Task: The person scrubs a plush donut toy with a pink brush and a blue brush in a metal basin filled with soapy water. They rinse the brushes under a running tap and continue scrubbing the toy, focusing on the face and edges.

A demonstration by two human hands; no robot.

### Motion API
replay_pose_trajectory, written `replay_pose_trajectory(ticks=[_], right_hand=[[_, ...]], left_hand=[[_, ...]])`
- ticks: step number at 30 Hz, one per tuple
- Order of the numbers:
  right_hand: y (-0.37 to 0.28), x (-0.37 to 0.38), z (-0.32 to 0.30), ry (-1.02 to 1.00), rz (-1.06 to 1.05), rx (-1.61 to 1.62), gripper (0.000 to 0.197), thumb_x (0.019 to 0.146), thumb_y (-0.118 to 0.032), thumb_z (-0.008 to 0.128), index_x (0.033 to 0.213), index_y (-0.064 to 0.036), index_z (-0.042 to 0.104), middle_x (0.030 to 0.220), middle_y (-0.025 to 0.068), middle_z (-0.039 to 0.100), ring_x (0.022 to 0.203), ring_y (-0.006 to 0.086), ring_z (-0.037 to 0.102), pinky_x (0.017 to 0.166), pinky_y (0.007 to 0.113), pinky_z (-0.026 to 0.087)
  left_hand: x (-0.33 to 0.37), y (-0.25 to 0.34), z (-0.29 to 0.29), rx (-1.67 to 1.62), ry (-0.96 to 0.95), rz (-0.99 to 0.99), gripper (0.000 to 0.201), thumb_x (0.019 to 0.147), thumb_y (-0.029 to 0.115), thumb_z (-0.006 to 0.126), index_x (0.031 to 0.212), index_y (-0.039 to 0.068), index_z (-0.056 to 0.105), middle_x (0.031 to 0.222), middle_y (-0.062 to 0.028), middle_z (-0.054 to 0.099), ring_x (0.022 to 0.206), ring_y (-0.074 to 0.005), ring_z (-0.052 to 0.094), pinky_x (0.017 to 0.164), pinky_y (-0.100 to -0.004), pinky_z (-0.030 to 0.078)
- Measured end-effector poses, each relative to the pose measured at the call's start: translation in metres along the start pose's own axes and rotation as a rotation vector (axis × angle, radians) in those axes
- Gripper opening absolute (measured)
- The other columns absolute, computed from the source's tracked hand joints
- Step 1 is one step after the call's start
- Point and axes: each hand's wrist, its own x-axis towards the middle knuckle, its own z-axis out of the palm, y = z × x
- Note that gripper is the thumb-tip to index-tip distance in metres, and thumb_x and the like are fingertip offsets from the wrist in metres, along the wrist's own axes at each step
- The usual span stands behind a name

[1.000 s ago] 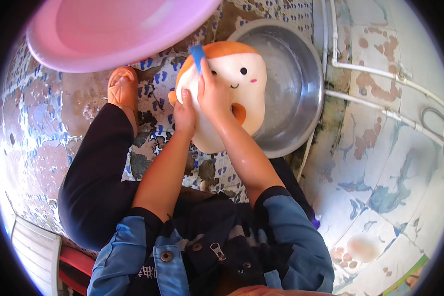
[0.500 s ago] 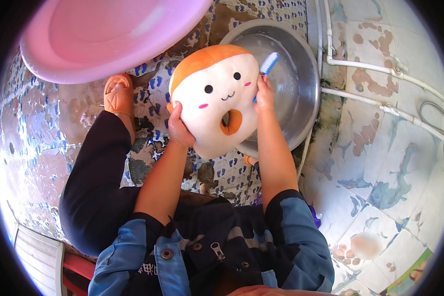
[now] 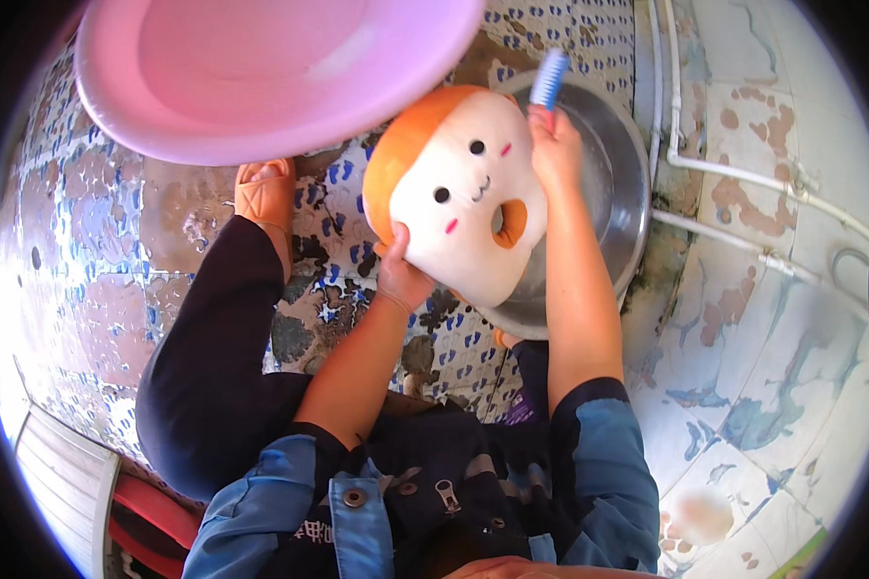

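A white and orange plush toy [image 3: 483, 217] with a stitched face and a hole near its lower side is held up in front of me, partly over a metal basin [image 3: 603, 217]. My left hand [image 3: 403, 272] grips its lower left edge, thumb on the front and fingers hidden behind. In my right hand [image 3: 557, 145] is a blue brush [image 3: 549, 79] with pale bristles, pointing up and away. That hand is closed round the brush handle beside the toy's right edge; I cannot tell whether it touches the toy.
A large pink tub [image 3: 280, 68] fills the far left. White pipes [image 3: 724, 168] run along the tiled wall at the right. My foot in an orange slipper [image 3: 266, 193] stands on the worn patterned floor [image 3: 193, 212]. A red object [image 3: 154, 516] shows at the lower left.
The toy has tilted clockwise, its orange top leaning more to the left side in view. My right hand has moved up with the brush. The whole view has shifted slightly.
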Motion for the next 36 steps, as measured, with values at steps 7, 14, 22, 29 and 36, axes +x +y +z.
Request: replay_pose_trajectory(ticks=[7,14,22,29,36], right_hand=[[-0.166,-0.004,-0.01,-0.453,-0.355,-0.164,0.05,0.078,-0.029,0.067,0.124,-0.013,0.053,0.09,0.0112,0.067,0.082,0.0244,0.064,0.072,0.032,0.048],[-0.218,0.06,0.077,-0.702,-0.989,-0.879,0.028,0.082,-0.018,0.058,0.109,-0.0156,0.064,0.096,0.0106,0.065,0.088,0.0247,0.062,0.081,0.034,0.044],[-0.226,0.09,0.077,-0.643,-0.833,-1.117,0.03,0.08,-0.016,0.054,0.106,-0.0243,0.068,0.096,0.0109,0.066,0.094,0.0287,0.061,0.088,0.041,0.042],[-0.189,0.05,-0.01,-0.415,-0.918,-0.635,0.033,0.084,-0.017,0.059,0.117,-0.0138,0.06,0.098,0.0093,0.063,0.085,0.0201,0.062,0.074,0.028,0.046],[-0.035,-0.173,-0.006,-0.133,-0.269,-0.215,0.039,0.083,-0.014,0.061,0.122,-0.0166,0.058,0.075,0.0106,0.055,0.067,0.0246,0.058,0.064,0.034,0.048]], left_hand=[[-0.004,0.01,-0.002,-0.057,0.003,0.022,0.057,0.091,0.043,0.049,0.136,0.01,0.036,0.136,-0.0074,0.044,0.124,-0.0258,0.041,0.104,-0.0432,0.033],[0.0,0.018,-0.011,-0.02,0.019,-0.006,0.053,0.091,0.039,0.05,0.135,0.013,0.036,0.135,-0.006,0.045,0.124,-0.0247,0.042,0.104,-0.045,0.032],[0.0,0.016,-0.013,-0.031,0.037,0.003,0.053,0.091,0.038,0.052,0.134,0.012,0.038,0.133,-0.0063,0.047,0.122,-0.024,0.043,0.103,-0.0435,0.033],[0.0,0.014,-0.008,-0.026,0.059,0.013,0.054,0.091,0.039,0.051,0.135,0.013,0.037,0.133,-0.0067,0.046,0.123,-0.0242,0.043,0.104,-0.0416,0.033],[0.0,0.009,-0.001,0.015,0.058,0.039,0.051,0.092,0.037,0.05,0.134,0.011,0.037,0.133,-0.007,0.046,0.122,-0.0255,0.043,0.104,-0.0426,0.032]])
